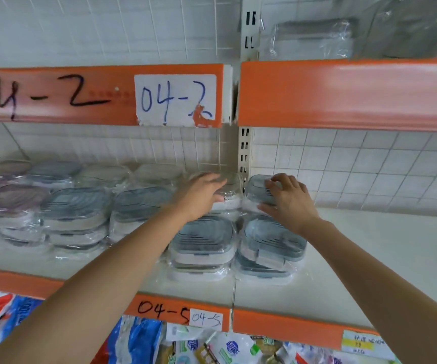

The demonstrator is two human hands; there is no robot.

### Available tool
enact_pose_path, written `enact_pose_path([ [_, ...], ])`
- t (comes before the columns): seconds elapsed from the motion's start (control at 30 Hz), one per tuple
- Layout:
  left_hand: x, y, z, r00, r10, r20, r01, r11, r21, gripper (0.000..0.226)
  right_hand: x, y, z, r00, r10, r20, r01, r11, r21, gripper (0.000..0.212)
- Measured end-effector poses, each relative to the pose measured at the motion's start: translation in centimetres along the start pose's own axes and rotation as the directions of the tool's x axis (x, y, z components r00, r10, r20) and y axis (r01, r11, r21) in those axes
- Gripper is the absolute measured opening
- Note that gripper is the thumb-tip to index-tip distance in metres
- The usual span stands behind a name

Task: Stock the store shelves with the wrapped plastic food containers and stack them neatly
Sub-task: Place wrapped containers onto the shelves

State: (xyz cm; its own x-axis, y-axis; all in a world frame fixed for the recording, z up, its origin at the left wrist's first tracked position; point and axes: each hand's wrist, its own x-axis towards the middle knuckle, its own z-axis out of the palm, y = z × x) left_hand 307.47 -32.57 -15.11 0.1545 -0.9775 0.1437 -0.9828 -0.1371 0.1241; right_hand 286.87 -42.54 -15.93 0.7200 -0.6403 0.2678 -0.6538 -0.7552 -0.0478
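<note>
Head view. Forearms reaching from the lower corners toward the white shelf (369, 258). Left hand (201, 194), fingers straight, laid flat on a white-lidded container (229, 199) in the back row. Right hand (289, 199), fingers curled over a grey-lidded container (258, 189), gripping its top just right of the upright (244, 148). Two wrapped stacks (201, 245) in front (film glossy, lids grey), touching side by side; more stacks (75, 208) farther left. Orange label strip (159, 308) marked 04-5 at the edge.
</note>
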Motion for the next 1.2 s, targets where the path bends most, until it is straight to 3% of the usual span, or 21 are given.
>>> enact_pose_path([
  [0.07, -0.7, 0.7, 0.3, 0.981, 0.097, -0.169, -0.087, 0.994, 0.062, 0.042, -0.3, -0.7, 0.0, 0.999, -0.025, -0.047, 0.023, 0.999, -0.029, 0.053],
  [0.13, -2.0, 1.5, 0.4, 0.915, 0.22, -0.339, -0.193, 0.975, 0.11, 0.029, -0.9, -1.5, 0.0, 0.988, -0.073, -0.137, 0.072, 0.997, -0.013, 0.046],
  [0.2, -3.6, 2.3, 0.1, 0.847, 0.33, -0.417, -0.307, 0.944, 0.123, 0.015, -2.2, -2.2, 0.4, 0.956, -0.155, -0.248, 0.162, 0.987, 0.01, 0.036],
  [0.27, -5.3, 3.0, -0.1, 0.83, 0.41, -0.378, -0.4, 0.91, 0.107, 0.011, -3.9, -2.9, 0.5, 0.92, -0.273, -0.282, 0.283, 0.959, -0.006, 0.023],
  [0.37, -7.4, 3.5, -0.5, 0.859, 0.444, -0.254, -0.438, 0.895, 0.082, 0.024, -6.0, -3.6, 0.0, 0.897, -0.367, -0.248, 0.375, 0.927, -0.013, 0.029],
  [0.6, -12.9, 5.7, -1.9, 0.88, 0.472, -0.06, -0.463, 0.879, 0.117, 0.029, -10.9, -4.1, -2.2, 0.901, -0.424, -0.089, 0.43, 0.9, 0.07, 0.023],
  [0.87, -17.7, 11.1, -5.8, 0.86, 0.5, 0.096, -0.505, 0.863, 0.03, 0.032, -17.5, -3.0, -7.9, 0.882, -0.469, -0.03, 0.468, 0.869, 0.162, 0.037],
  [1.0, -18.1, 14.6, -8.4, 0.833, 0.549, 0.075, -0.551, 0.835, 0.008, 0.033, -19.9, -1.2, -12.1, 0.876, -0.481, -0.038, 0.481, 0.861, 0.164, 0.033],
  [1.2, -16.9, 19.6, -14.2, 0.816, 0.573, -0.082, -0.577, 0.816, -0.032, 0.025, -21.8, 1.1, -18.7, 0.892, -0.446, -0.068, 0.451, 0.879, 0.152, 0.025],
])
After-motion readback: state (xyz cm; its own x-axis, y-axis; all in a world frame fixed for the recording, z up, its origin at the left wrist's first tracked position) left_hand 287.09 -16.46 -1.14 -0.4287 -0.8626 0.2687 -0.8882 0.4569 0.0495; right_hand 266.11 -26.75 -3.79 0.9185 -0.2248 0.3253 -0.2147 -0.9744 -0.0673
